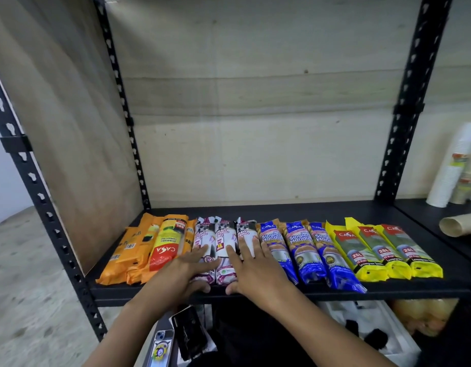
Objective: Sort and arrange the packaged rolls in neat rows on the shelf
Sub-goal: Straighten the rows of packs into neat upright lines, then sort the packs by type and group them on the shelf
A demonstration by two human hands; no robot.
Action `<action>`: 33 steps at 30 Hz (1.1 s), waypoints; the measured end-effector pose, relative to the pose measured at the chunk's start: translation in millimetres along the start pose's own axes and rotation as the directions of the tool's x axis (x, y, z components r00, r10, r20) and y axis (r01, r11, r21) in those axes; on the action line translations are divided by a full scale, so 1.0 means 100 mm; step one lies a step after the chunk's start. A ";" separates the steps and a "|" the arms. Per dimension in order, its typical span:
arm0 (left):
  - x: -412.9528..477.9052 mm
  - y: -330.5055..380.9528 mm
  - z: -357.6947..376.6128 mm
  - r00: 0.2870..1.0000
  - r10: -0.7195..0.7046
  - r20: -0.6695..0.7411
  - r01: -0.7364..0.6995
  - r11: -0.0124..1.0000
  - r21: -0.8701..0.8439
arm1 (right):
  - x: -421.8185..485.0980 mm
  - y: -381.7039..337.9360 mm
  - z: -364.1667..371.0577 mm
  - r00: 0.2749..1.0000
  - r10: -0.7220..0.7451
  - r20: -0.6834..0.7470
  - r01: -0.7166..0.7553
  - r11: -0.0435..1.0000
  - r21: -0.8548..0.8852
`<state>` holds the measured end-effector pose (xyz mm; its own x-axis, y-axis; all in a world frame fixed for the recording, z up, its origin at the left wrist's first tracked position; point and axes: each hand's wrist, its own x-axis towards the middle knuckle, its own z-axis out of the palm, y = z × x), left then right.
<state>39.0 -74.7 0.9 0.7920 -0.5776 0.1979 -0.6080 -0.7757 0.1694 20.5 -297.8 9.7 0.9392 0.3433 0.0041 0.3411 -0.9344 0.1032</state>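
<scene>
The white-and-maroon drawstring rolls (223, 250) are sitting mid-shelf, three side by side, running front to back. I'm laying both hands flat on them. My left hand (184, 271) is resting palm down across the near end of the leftmost one, fingers straight and pointing up and to the right. My right hand (255, 268) is spreading out over the third one, with its outer fingers reaching toward the first blue roll. Neither hand is gripping anything, and both thumbs are hanging down by the front lip.

The orange rolls (139, 250) are bunching up on the left, a bit overlapped, with one flipped the other way round. The blue rolls (303, 250) and yellow rolls (374, 252) are lining up on the right, fanning slightly.

The blue ones are coming closest to the front edge of the shelf (308, 211). Behind all the rolls a strip of bare black board is running back to the wall, and there's more bare board past the yellow ones. The wooden side panel (70, 144) is boxing in the orange end. Stacked paper cups (451, 168) are standing on the next shelf over.
</scene>
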 end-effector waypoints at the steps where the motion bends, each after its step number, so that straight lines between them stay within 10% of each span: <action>1: 0.01 0.00 -0.01 1.000 0.004 0.001 -0.004 1.000 -0.009 | -0.01 0.00 -0.01 1.000 -0.002 -0.008 0.002 1.000 0.011; 23: -0.05 0.08 -0.09 0.999 -0.012 0.037 0.010 0.997 0.078 | -0.02 -0.10 0.02 0.999 0.044 -0.016 -0.041 0.987 0.156; 33: -0.56 -0.20 -0.35 0.933 -0.093 -0.349 0.119 0.991 0.055 | 0.13 -0.28 -0.43 0.992 -0.068 -0.103 0.112 0.847 0.520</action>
<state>5.0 -18.1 20.5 0.7757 -0.3778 0.5055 -0.5051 -0.8519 0.1384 21.9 -262.8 49.8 0.9047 0.4143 0.0998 0.4148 -0.8023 -0.4292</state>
